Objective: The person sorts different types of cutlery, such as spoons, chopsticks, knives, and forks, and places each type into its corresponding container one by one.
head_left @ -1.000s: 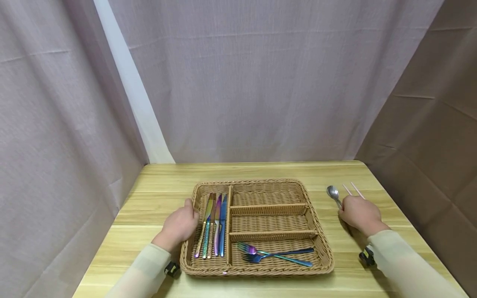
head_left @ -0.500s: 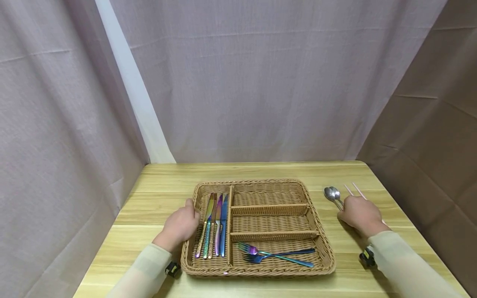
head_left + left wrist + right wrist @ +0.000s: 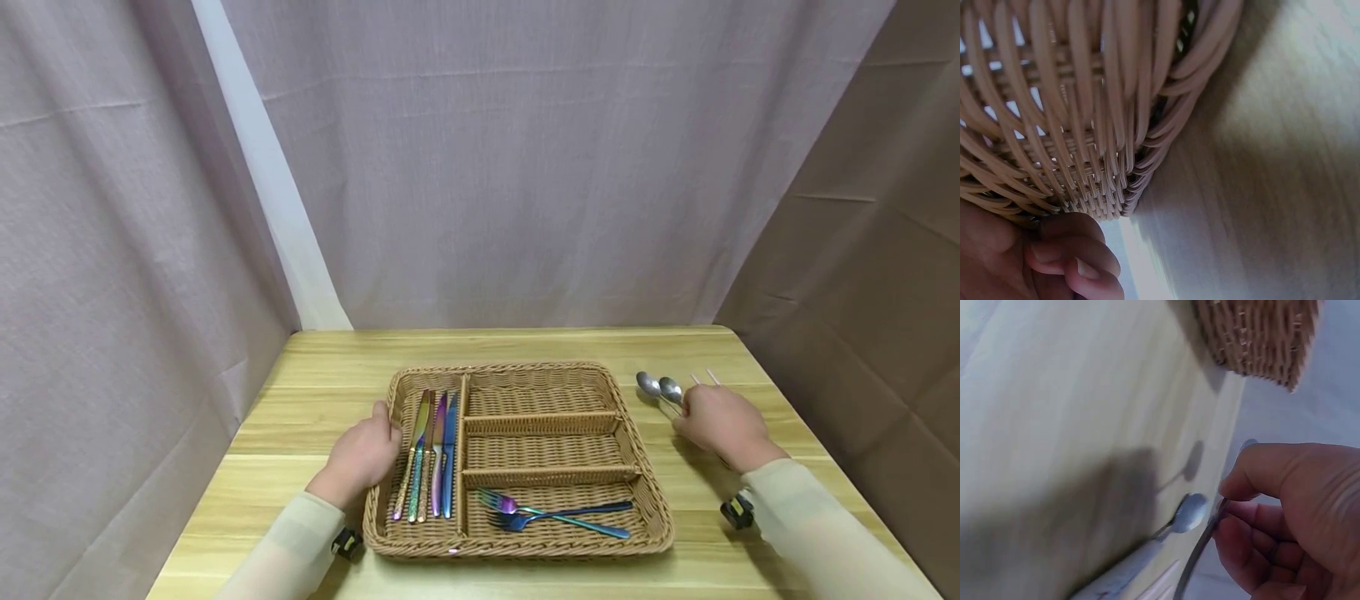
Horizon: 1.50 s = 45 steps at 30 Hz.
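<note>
My left hand (image 3: pixel 363 450) grips the left rim of a woven wicker cutlery tray (image 3: pixel 566 546); in the left wrist view its fingers (image 3: pixel 1088 269) are curled at the tray's outer wall. To the right of the tray, my right hand (image 3: pixel 723 421) pinches the handle of a silver spoon (image 3: pixel 647 383) between thumb and fingers. The right wrist view shows that dark, thin handle (image 3: pixel 1194 559) above the table, its bowl mostly behind the thumb. A second spoon (image 3: pixel 1190 512) with a pale handle lies on the table below. Two pale pink chopsticks (image 3: pixel 1159 582) lie beside it.
Several knives (image 3: pixel 431 458) with coloured finishes lie in the tray's left compartment. Two crossed forks (image 3: pixel 558 512) are in the front right compartment. The wooden table (image 3: pixel 330 367) is walled by grey curtains (image 3: pixel 525 167) behind and at the left, with a brown one (image 3: pixel 870 275) at the right.
The held spoon has moved left and apart from the other spoon, which has come into sight beside it. The right hand has shifted slightly left; the left hand has stayed on the tray.
</note>
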Tool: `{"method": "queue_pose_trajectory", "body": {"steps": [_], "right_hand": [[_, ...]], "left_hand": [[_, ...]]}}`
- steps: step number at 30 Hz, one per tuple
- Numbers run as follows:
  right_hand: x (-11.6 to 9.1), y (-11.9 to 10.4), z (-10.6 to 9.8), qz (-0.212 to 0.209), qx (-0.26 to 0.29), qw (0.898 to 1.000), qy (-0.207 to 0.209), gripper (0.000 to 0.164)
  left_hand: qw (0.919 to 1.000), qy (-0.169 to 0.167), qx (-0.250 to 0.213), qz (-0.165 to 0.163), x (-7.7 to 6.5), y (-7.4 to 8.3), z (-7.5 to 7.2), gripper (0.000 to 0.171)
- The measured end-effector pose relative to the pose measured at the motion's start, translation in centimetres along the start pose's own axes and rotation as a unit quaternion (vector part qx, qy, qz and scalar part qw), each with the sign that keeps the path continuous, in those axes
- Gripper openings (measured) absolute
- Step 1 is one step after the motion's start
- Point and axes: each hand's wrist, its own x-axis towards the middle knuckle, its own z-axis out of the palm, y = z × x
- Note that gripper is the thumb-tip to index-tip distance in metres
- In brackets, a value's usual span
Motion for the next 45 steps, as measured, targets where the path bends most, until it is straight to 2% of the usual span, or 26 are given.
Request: {"method": "queue_pose_trajectory", "body": {"steps": [7, 15, 20, 30, 37, 41, 45], "right_hand": [[0.7, -2.0, -1.2, -0.021, -0.006, 0.999, 0.027, 0.03], [0.7, -6.4, -3.1, -0.058, -0.017, 0.997, 0.044, 0.02], [0.5, -9.0, -3.8, -0.091, -0.027, 0.995, 0.04, 0.022], [-0.1, -13.1, -3.0, -0.184, -0.033, 0.981, 0.049, 0.033], [-0.5, -15.6, -2.6, -0.218, -0.033, 0.975, 0.039, 0.039], [-0.3, -16.4, -1.7, -0.236, -0.038, 0.97, 0.036, 0.043], [-0.1, -17.2, -0.8, -0.24, -0.051, 0.969, 0.017, 0.044]], "left_hand": [[1.0, -0.003, 0.001, 0.0, -0.2, -0.2, 0.1, 0.065], [1.0, -0.002, 0.002, -0.003, -0.3, -0.1, 0.0, 0.066], [1.0, 0.0, 0.006, 0.0, -0.3, -0.2, 0.0, 0.065], [1.0, 0.003, 0.006, 0.007, -0.2, 0.0, -0.1, 0.064], [1.0, 0.004, 0.005, 0.005, -0.2, 0.0, -0.1, 0.063], [1.0, 0.004, 0.005, 0.002, -0.3, 0.1, -0.2, 0.064], [1.0, 0.003, 0.005, 0.002, -0.3, 0.2, -0.3, 0.063]]}}
